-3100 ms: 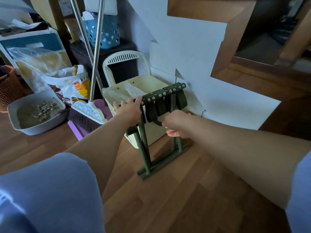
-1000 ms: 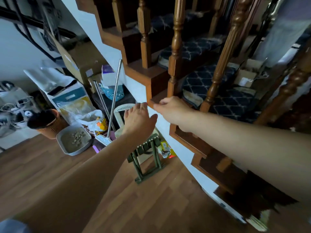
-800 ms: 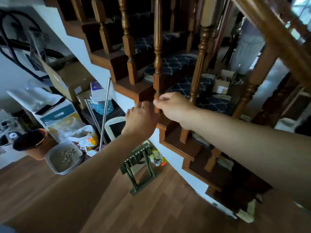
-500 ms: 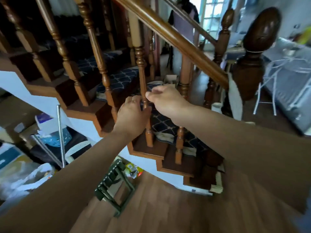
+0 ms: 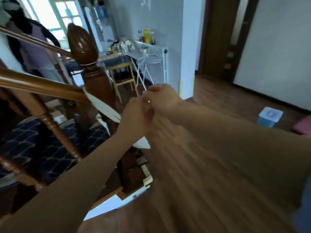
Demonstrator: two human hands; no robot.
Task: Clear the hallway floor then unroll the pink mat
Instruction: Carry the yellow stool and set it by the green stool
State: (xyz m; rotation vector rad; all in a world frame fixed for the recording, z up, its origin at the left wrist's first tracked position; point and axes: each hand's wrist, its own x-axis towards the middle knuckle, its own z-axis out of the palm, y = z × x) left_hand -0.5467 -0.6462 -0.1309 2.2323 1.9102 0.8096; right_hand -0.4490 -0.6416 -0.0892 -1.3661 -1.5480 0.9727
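Head view. The pink mat showed only as a pink corner at the right edge of the picture, lying on the wooden floor far to the right of the stair post. So little of the mat was in view that its long axis, and whether it was rolled, could not be told. A pale blue box sat on the floor just beside it, on the side toward the post, so the box lay between the mat and both hands.

The right hand and left hand were raised together to the right of the post, touching or nearly so, well above the floor. The fingers of both looked curled, but blur hid whether either was clenched on nothing or grasping something small, so this cannot be told.

The mat lay to the right of both hands and lower. The right hand was the nearer of the two, and the right arm already pointed partly that way. Judged from this, the box was probably what remained to be cleared on that stretch, and a reach to either would call for a turn to the right and a stoop.

A white cloth hung from the handrail where the rail met the post.
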